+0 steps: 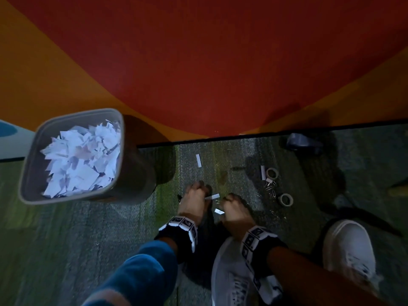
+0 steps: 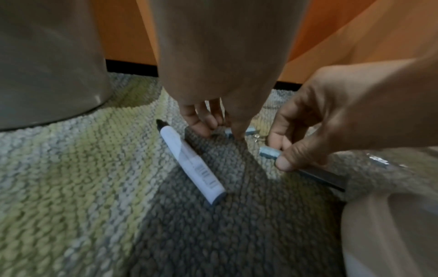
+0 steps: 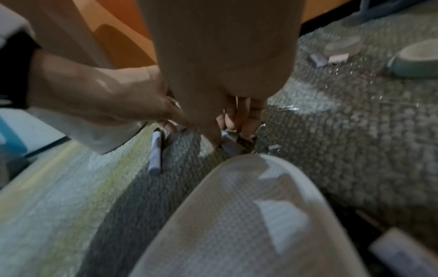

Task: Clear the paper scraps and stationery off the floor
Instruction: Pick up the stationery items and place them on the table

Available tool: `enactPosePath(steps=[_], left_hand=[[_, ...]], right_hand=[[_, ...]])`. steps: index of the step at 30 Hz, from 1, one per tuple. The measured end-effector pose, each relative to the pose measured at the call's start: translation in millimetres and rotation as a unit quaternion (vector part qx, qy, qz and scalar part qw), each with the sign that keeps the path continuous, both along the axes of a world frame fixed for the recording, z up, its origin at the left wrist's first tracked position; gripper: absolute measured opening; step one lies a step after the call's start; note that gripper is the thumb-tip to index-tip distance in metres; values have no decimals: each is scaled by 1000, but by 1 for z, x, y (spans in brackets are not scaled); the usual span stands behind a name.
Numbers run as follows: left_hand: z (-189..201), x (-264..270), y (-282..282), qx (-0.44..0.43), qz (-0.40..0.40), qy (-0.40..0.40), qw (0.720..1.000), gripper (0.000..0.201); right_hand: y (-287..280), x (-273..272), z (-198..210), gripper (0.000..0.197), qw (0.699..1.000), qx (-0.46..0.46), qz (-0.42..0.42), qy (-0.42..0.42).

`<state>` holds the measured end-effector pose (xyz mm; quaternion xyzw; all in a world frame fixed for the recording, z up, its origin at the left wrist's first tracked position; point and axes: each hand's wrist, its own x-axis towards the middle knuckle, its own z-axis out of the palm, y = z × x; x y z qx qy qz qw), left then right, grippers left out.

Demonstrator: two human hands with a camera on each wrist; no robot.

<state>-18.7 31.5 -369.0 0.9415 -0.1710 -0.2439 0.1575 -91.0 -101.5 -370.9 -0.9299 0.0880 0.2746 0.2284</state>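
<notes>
On the grey-green carpet (image 1: 92, 228), my left hand (image 1: 195, 202) pinches a small white paper strip (image 1: 213, 197) at its fingertips. Close to its right, my right hand (image 1: 234, 210) pinches another strip (image 1: 219, 211). In the left wrist view the left fingertips (image 2: 201, 127) reach down to the carpet, and the right hand (image 2: 308, 140) holds its strip (image 2: 269, 152) between thumb and finger. A white marker (image 2: 189, 163) lies just left of the left hand. More strips (image 1: 198, 160) lie farther out. The grey bin (image 1: 136, 171), at left, is full of paper scraps.
Two tape rolls (image 1: 272, 173) (image 1: 286, 199), a strip (image 1: 263, 172) and several paper clips (image 1: 271, 189) lie to the right. A dark object (image 1: 302, 141) sits by the orange-red wall. A dark pen (image 2: 320, 176) lies under the right hand. My white shoes (image 1: 348, 250) stand close behind.
</notes>
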Motion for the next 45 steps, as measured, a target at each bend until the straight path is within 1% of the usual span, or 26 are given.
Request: enactPosePath(steps=[2, 4, 6, 8, 9, 10, 11, 13, 14, 16, 17, 18, 20, 22, 24, 27, 32, 35, 39, 40, 42, 45], left_hand=[[-2, 1, -1, 1, 0, -9, 1000, 20], [1, 3, 0, -6, -6, -7, 1000, 19], [7, 5, 2, -28, 1, -8, 1000, 20], [16, 7, 4, -46, 30, -3, 998, 14], [22, 9, 5, -53, 52, 2, 997, 10], [29, 12, 6, -66, 71, 4, 995, 7], [36, 15, 5, -81, 88, 5, 993, 8], [56, 23, 1, -120, 113, -10, 986, 17], [74, 27, -5, -142, 121, -20, 982, 18], [110, 34, -20, -183, 125, -46, 974, 11], [128, 38, -27, -197, 119, -59, 971, 8], [146, 41, -36, -210, 109, -76, 969, 6], [189, 46, -54, -239, 89, -105, 961, 9], [233, 46, -73, -265, 62, -125, 954, 15], [279, 40, -94, -288, 43, -133, 947, 18], [334, 31, -126, -319, 33, -140, 937, 17], [410, -6, -195, -380, 4, -149, 913, 9], [444, -35, -245, -405, -33, -136, 904, 7], [478, -80, -319, -423, -94, -102, 896, 2], [483, -88, -334, -426, -105, -98, 893, 2], [490, -107, -370, -425, -133, -93, 891, 6], [495, -136, -420, -413, -189, -87, 887, 9]], right_hand=[[1, -1, -1, 23, 1000, 8, -10, -3], [-1, -1, 2, 18, 998, 44, -45, -18], [-6, 2, 11, 11, 987, 91, -126, -38], [-14, 8, 21, 6, 968, 125, -209, -61], [-17, 11, 30, 9, 959, 141, -236, -74], [-24, 16, 42, 15, 951, 160, -252, -84], [-29, 19, 53, 18, 948, 173, -249, -94], [-41, 27, 83, 6, 947, 197, -225, -120], [-50, 29, 100, 6, 945, 203, -218, -135], [-66, 34, 129, 3, 948, 175, -200, -174], [-74, 37, 142, 6, 952, 170, -178, -183], [-80, 41, 160, 7, 951, 181, -176, -180], [-96, 48, 205, 13, 943, 181, -192, -201], [-114, 46, 255, 17, 949, 135, -160, -233], [-136, 35, 306, 16, 947, 101, -158, -261], [-164, 12, 365, 14, 934, 70, -155, -315], [-211, -46, 448, 6, 894, 36, -209, -395], [-251, -86, 482, 6, 861, 15, -249, -444], [-311, -142, 507, 4, 794, -7, -352, -495], [-321, -152, 511, 3, 781, -12, -367, -505], [-345, -175, 520, 2, 765, -25, -402, -503], [-386, -204, 524, 4, 747, -41, -466, -473]])
